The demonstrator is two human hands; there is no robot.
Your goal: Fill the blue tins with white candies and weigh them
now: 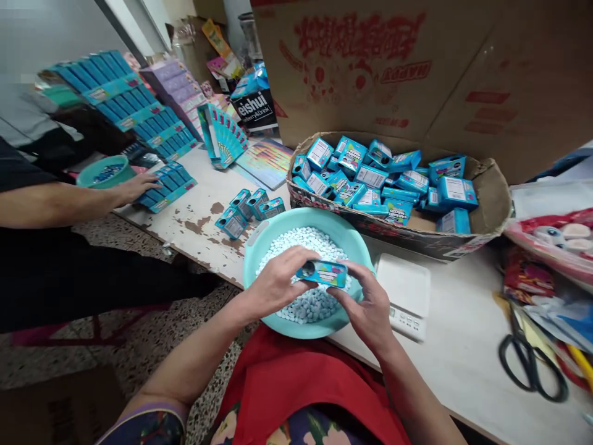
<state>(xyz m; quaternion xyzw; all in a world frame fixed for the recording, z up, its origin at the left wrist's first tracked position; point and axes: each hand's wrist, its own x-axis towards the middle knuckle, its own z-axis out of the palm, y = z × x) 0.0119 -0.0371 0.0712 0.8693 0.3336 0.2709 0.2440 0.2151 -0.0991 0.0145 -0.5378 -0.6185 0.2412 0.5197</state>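
Head view: over the basin [359,241], my left hand [282,278] and right hand [370,303] each pinch one end of a small blue box [330,274], thumbs and fingers closed to its width. White pieces [301,241] lie inside the basin; the scale [403,284] sits just right of it. I'd keep my pinch light, lest the box's walls buckle, and stay above the basin so anything loose drops back in.

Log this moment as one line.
left grip: one end of blue box | right grip: other end | box: above basin of white pellets | scale: right of basin | carton of loose boxes: beyond scale
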